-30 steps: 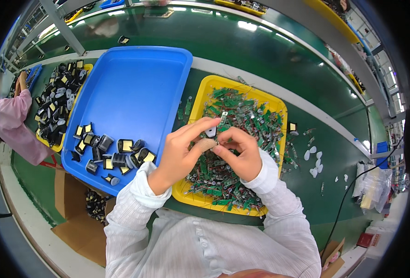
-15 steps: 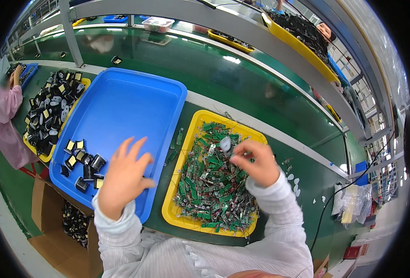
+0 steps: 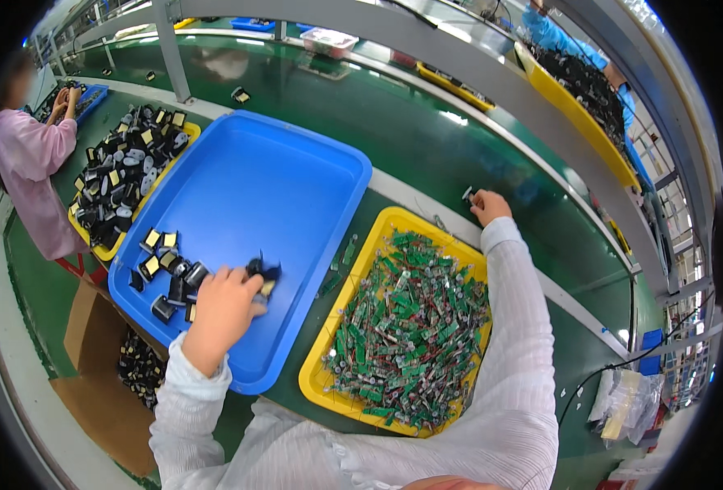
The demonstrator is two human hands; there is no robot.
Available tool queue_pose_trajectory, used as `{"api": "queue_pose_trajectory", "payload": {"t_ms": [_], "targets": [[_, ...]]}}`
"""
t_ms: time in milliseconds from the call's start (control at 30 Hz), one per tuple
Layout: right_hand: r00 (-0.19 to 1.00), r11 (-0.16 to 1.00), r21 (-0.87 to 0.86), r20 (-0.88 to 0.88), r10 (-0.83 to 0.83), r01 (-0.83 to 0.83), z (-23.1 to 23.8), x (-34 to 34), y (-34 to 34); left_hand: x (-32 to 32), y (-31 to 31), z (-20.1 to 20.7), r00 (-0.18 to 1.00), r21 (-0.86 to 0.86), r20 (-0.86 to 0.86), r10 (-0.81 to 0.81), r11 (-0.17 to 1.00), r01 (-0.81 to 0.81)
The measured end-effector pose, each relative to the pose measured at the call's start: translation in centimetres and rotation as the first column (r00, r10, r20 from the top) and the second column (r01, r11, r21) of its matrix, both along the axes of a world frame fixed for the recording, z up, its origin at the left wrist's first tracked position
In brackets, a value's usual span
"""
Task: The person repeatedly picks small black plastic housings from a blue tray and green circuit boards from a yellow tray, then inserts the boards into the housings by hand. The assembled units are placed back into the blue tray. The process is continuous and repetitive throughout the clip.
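Observation:
Over the blue tray (image 3: 239,175), my left hand (image 3: 224,317) is closed, with a black plastic housing (image 3: 265,269) with a pale yellow face at its fingertips; motion blurs it. More black housings (image 3: 165,265) lie in the tray's near left part, just left of that hand. My right hand (image 3: 492,206) reaches out to the green conveyor belt (image 3: 427,151), fingers pinched on a small white-and-black part (image 3: 468,194). Nearer me, below that arm, a yellow tray (image 3: 316,392) holds a heap of small green circuit boards (image 3: 402,327) with thin wires.
At left, a yellow tray (image 3: 188,140) is heaped with black and grey parts, beside a co-worker in pink (image 3: 31,155). An open cardboard box (image 3: 92,335) stands below. A metal rail (image 3: 459,49) crosses overhead. Plastic bags (image 3: 627,400) lie at right.
My right hand has moved from above the circuit boards to the belt. My left hand has gone from spread fingers to closed around a black housing. The whole view has shifted slightly.

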State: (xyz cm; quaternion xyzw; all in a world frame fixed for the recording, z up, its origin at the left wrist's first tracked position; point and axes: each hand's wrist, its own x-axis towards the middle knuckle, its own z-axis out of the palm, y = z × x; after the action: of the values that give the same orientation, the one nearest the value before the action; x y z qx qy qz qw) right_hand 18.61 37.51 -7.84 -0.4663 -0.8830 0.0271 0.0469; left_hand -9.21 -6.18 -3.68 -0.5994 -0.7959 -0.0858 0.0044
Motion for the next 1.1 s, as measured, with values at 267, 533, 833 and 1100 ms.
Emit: {"api": "queue_pose_trajectory", "payload": {"t_ms": [267, 533, 833, 1100], "targets": [[0.897, 0.968, -0.179, -0.434, 0.085, -0.178, 9.4, 4.3, -10.5, -0.3, 3.3, -0.3, 0.998, 0.085, -0.023, -0.065, 0.994, 0.067], [0.702, 0.890, -0.268, -0.708, 0.077, -0.368, 9.1, 5.1, -22.5, 2.4, 6.3, 4.2, 0.995, 0.366, 0.049, -0.082, 0.929, 0.059], [0.804, 0.921, -0.135, -0.544, 0.239, -0.365, 7.1, -0.4, -23.2, 9.1, 9.6, 1.7, 0.173, 0.589, 0.806, -0.566, 0.740, -0.325], [0.814, 0.822, 0.090, -0.112, 0.570, -0.563, 3.5, -4.0, -22.5, 9.0, 9.2, 0.0, -0.076, 0.461, 0.855, -0.514, 0.818, -0.344]]}}
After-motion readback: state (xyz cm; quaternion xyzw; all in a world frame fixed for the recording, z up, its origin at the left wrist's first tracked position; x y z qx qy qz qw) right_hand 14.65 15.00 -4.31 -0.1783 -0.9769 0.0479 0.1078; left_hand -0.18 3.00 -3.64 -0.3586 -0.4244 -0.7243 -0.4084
